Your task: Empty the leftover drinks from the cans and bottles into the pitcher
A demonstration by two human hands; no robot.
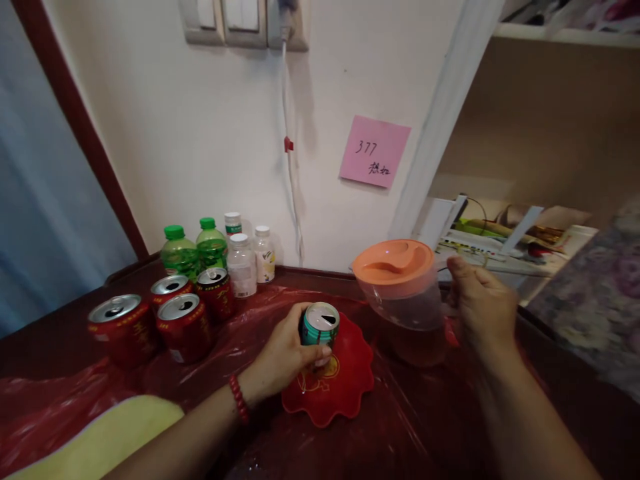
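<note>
My left hand (287,353), with a red bead bracelet at its wrist, is wrapped round a green drink can (320,328). The can's top is opened, and it is over a red scalloped plate (350,380) with a gold design; whether its base touches the plate is hidden. On the right, my right hand (480,300) grips the handle of a clear plastic pitcher (403,303). An orange lid (393,261) covers the pitcher, which looks slightly tilted toward the can. What liquid it holds, if any, I cannot make out clearly.
Several opened red cans (185,333) stand at the left. Behind them are two green-capped bottles (179,253) and several white-capped bottles (243,267). A yellow cloth-like piece (130,427) lies at front left. The wall carries a white cord (290,180); shelves (530,260) stand right.
</note>
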